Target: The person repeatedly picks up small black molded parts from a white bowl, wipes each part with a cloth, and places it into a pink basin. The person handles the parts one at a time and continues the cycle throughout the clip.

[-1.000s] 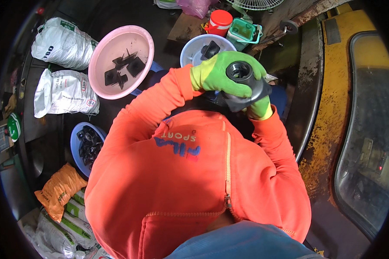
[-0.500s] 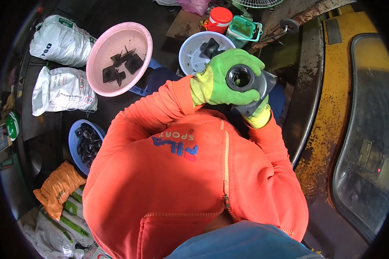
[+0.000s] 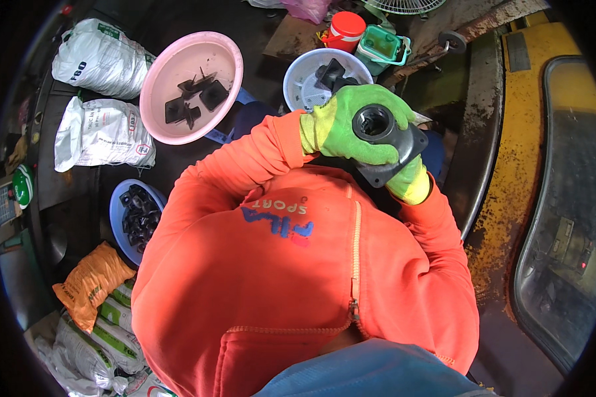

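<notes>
Head view looks down on a person in an orange hoodie (image 3: 291,278), both arms raised in front of the chest. The left hand (image 3: 351,129), in a green glove, wraps over a dark flanged part (image 3: 391,142) — a flat plate with a round collar and an open bore on top. Its fingers curl tight round the collar. The right hand (image 3: 409,182), also gloved, sits under the plate's lower edge; most of it is hidden, so I cannot tell whether its grip is pressed on the plate or only props it.

The part is held up in the air, close to the chest, above a white bowl (image 3: 304,83) that holds a couple of dark pieces. A pink bowl (image 3: 159,73) to the left holds several flat black pieces, and a blue bowl (image 3: 119,205) lower left is heaped with small black ones. White sacks (image 3: 99,132) lie beside them.

By my reading the work is mid-run: one part is in hand and not yet set down, and all three bowls are only partly filled — which bowl feeds and which receives I cannot tell.
</notes>
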The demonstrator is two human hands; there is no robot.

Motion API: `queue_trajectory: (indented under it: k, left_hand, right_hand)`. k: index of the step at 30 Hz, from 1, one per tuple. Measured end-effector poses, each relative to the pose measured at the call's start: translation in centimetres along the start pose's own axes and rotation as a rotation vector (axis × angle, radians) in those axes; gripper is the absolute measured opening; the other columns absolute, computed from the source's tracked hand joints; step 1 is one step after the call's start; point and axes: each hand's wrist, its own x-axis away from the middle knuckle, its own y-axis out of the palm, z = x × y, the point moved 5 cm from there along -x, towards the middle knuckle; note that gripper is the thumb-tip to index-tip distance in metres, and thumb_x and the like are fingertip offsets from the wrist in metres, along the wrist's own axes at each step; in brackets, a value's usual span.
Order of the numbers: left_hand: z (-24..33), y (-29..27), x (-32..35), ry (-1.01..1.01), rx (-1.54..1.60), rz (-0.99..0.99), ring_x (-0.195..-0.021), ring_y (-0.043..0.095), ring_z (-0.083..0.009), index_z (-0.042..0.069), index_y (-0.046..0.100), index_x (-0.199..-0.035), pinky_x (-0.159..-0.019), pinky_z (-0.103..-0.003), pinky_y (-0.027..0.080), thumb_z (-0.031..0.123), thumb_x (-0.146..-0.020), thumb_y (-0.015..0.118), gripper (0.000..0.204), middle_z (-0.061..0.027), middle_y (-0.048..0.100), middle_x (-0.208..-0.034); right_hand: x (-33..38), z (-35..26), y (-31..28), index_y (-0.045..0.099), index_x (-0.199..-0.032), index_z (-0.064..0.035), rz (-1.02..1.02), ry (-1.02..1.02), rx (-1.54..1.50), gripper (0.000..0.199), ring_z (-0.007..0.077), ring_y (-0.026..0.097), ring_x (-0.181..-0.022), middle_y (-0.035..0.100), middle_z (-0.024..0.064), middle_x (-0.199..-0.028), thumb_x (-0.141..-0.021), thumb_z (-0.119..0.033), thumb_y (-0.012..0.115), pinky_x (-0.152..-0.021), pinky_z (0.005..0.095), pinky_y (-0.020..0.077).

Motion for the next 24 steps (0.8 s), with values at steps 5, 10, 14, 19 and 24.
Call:
queue_trajectory:
  k: [5, 10, 14, 19, 24]
  left_hand:
    - [-0.1, 0.0, 0.1, 0.019, -0.046, -0.057, -0.106, 0.061, -0.0253, 0.005, 0.064, -0.103, -0.092, -0.037, 0.048, 0.015, -0.067, 0.080, 0.040, -0.0123, 0.065, -0.117]
    - [-0.5, 0.0, 0.2, -0.003, 0.045, -0.173, -0.105, 0.062, -0.0253, 0.005, 0.065, -0.101, -0.090, -0.037, 0.049, 0.015, -0.067, 0.081, 0.040, -0.0129, 0.066, -0.115]
    - [-0.8, 0.8, 0.0, -0.032, 0.183, -0.323, -0.103, 0.063, -0.0264, 0.005, 0.065, -0.101, -0.090, -0.038, 0.049, 0.016, -0.066, 0.081, 0.040, -0.0134, 0.067, -0.112]
    - [-0.4, 1.5, -0.6, 0.030, 0.346, -0.555, -0.113, 0.059, -0.0294, 0.004, 0.066, -0.100, -0.095, -0.041, 0.047, 0.018, -0.064, 0.082, 0.042, -0.0135, 0.067, -0.111]
    - [-0.2, -1.2, -1.2, 0.062, -0.023, -0.083, -0.110, 0.059, -0.0268, 0.005, 0.065, -0.107, -0.094, -0.039, 0.047, 0.014, -0.064, 0.084, 0.048, -0.0116, 0.064, -0.118]
  right_hand:
    - [0.9, 2.4, 0.8, 0.051, -0.129, -0.0053, -0.020, 0.203, -0.497, 0.047, 0.0206, 0.058, -0.114, 0.059, 0.0080, -0.122, -0.085, -0.017, 0.063, -0.093, 0.0324, 0.0484]
    - [1.2, 1.5, 1.2, 0.045, -0.135, -0.0025, -0.239, -0.079, 0.371, 0.052, 0.0187, 0.055, -0.118, 0.055, 0.0084, -0.129, -0.092, -0.029, 0.058, -0.096, 0.0327, 0.0466]
    - [1.5, 1.4, 1.4, 0.046, -0.134, -0.0022, -0.171, -0.055, 0.128, 0.052, 0.0196, 0.056, -0.117, 0.056, 0.0088, -0.129, -0.092, -0.031, 0.058, -0.096, 0.0332, 0.0468]
    - [1.8, 1.9, 1.9, 0.047, -0.133, -0.0020, -0.090, -0.017, -0.107, 0.052, 0.0206, 0.057, -0.116, 0.056, 0.0094, -0.129, -0.093, -0.033, 0.058, -0.096, 0.0339, 0.0471]
    - [1.2, 4.1, 0.8, 0.048, -0.132, -0.0017, 0.183, 0.091, -0.353, 0.052, 0.0217, 0.057, -0.115, 0.057, 0.0099, -0.128, -0.093, -0.035, 0.058, -0.095, 0.0346, 0.0473]
